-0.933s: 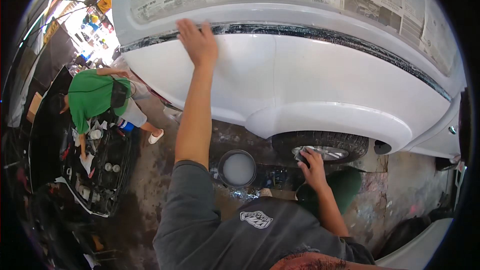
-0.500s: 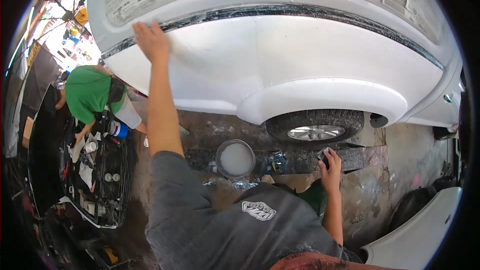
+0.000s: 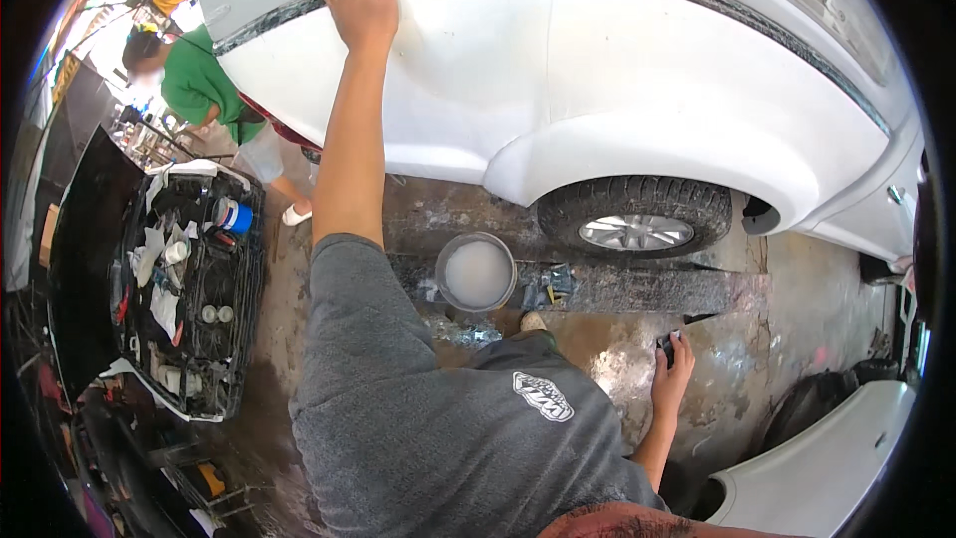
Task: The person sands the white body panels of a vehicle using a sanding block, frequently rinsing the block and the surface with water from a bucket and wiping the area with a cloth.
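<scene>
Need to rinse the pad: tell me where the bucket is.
In the head view, the bucket of cloudy water sits on the wet floor at centre, left of the tyre.

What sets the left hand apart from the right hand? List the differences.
The left hand lies flat and open, high on the white car panel; the right hand hangs low near the wet floor. The left hand holds nothing; the right hand grips a small dark block. Both are bare.
</scene>
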